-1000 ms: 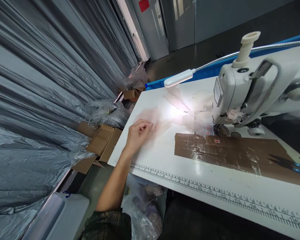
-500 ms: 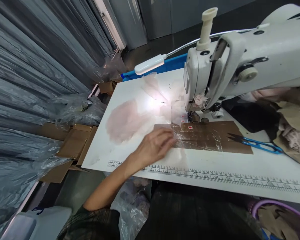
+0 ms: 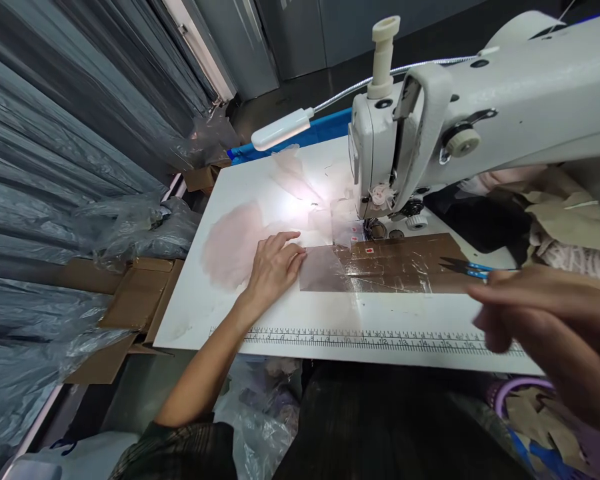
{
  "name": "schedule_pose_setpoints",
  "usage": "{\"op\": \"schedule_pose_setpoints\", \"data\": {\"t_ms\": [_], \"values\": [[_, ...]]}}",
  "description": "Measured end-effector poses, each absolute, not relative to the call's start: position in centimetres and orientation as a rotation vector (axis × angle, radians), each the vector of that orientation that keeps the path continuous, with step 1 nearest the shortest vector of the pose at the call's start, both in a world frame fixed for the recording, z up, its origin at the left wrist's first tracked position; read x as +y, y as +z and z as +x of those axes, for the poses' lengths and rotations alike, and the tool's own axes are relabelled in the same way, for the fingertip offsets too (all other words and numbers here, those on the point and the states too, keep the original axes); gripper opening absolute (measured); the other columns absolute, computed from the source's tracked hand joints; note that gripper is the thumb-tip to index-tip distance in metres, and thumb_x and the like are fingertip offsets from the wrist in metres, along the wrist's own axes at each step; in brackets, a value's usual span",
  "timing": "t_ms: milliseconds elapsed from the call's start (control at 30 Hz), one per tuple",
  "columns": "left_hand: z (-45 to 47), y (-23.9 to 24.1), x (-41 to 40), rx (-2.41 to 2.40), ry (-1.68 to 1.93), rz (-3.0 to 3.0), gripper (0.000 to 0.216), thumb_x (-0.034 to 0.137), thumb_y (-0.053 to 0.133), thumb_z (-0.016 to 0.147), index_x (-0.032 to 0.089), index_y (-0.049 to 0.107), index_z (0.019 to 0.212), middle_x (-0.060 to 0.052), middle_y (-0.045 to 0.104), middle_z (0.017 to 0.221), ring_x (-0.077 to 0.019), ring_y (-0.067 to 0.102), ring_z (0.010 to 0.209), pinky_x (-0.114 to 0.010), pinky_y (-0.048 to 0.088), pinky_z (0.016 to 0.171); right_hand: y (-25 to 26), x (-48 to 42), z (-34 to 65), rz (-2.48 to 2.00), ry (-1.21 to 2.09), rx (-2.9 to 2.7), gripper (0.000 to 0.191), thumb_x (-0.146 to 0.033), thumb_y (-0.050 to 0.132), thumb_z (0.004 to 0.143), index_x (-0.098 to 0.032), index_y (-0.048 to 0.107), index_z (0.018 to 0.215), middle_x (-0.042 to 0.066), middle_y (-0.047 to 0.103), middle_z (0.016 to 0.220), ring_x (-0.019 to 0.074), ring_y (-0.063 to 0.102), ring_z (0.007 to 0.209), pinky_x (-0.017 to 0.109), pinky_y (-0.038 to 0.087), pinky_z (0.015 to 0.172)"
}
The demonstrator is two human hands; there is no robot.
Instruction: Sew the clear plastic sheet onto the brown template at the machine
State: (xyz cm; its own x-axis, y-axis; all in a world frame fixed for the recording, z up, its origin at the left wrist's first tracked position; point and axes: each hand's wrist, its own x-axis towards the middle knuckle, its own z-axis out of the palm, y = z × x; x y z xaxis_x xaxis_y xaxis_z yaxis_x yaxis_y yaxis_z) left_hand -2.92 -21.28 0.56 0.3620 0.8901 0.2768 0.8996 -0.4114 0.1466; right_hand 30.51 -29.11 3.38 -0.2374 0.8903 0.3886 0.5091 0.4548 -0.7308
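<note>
Blue snips (image 3: 473, 269) crosswise, blades leftward; left hand (image 3: 274, 265) half-curled at sheer fabric (image 3: 324, 268); right hand (image 3: 537, 317) blurred; grips unclear.

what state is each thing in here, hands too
Left hand, fingers bent, at sheer fabric's edge
Right hand, blurred, fingers curled
Sheer fabric, flat over brown cardboard's end
Snips, blades parted
Lamp, lit
Cardboard box, flap folded out
Purple basket, holding scraps
Sewing machine, running or stopped: cannot tell

A white tabletop (image 3: 405, 312) is marked along its near edge with a ruler scale (image 3: 345, 339); sheer pink fabric (image 3: 233, 247) is spread at left; a taped brown strip (image 3: 395, 267) is laid before the white sewing machine (image 3: 380, 147).
</note>
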Motion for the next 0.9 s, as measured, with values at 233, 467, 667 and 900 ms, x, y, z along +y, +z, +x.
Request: {"op": "schedule_pose_setpoints", "data": {"t_ms": [233,467,667,900], "values": [[4.2,2.4,-25.7,-0.987,-0.882,-3.239,0.018,0.013,0.042,0.097,0.013,0.06,0.095,-0.006,0.066,0.085,-0.0115,0.062,0.069,-0.023,0.054,0.059,3.1,-24.6,26.2,-0.817,0.931,-1.963,0.031,-0.027,0.061,0.092,-0.03,0.064,0.123,0.005,0.063,0.118,0.0206,0.06,0.109,0.034,0.051,0.091],[4.1,4.9,-25.7,-1.351,-1.14,-3.222,0.013,0.019,0.055,0.094,0.019,0.067,0.099,-0.003,0.072,0.089,-0.0123,0.069,0.075,-0.023,0.058,0.067,2.0,-23.7,25.5,-0.601,1.959,-1.838,0.057,-0.039,0.065,0.088,-0.021,0.048,0.138,0.006,0.066,0.107,0.0165,0.067,0.087,0.025,0.054,0.072],[0.3,3.5,-21.8,-1.741,-0.895,-2.835,0.019,0.028,0.052,0.095,0.018,0.068,0.099,-0.003,0.072,0.088,-0.0111,0.064,0.06,-0.024,0.053,0.058,0.5,-20.2,27.1,-1.069,2.055,-1.874,0.04,-0.039,0.067,0.082,-0.014,0.063,0.112,0.001,0.067,0.074,0.0131,0.063,0.062,0.022,0.048,0.057],[0.8,2.4,-15.5,-1.775,-0.346,-2.817,0.031,0.039,0.044,0.097,0.017,0.066,0.098,-0.006,0.065,0.092,-0.0181,0.062,0.074,-0.03,0.049,0.066,0.2,-18.2,25.9,-1.591,1.036,-2.141,0.025,-0.041,0.061,0.085,-0.018,0.063,0.096,0.003,0.066,0.071,0.0185,0.061,0.066,0.028,0.042,0.06]]}}
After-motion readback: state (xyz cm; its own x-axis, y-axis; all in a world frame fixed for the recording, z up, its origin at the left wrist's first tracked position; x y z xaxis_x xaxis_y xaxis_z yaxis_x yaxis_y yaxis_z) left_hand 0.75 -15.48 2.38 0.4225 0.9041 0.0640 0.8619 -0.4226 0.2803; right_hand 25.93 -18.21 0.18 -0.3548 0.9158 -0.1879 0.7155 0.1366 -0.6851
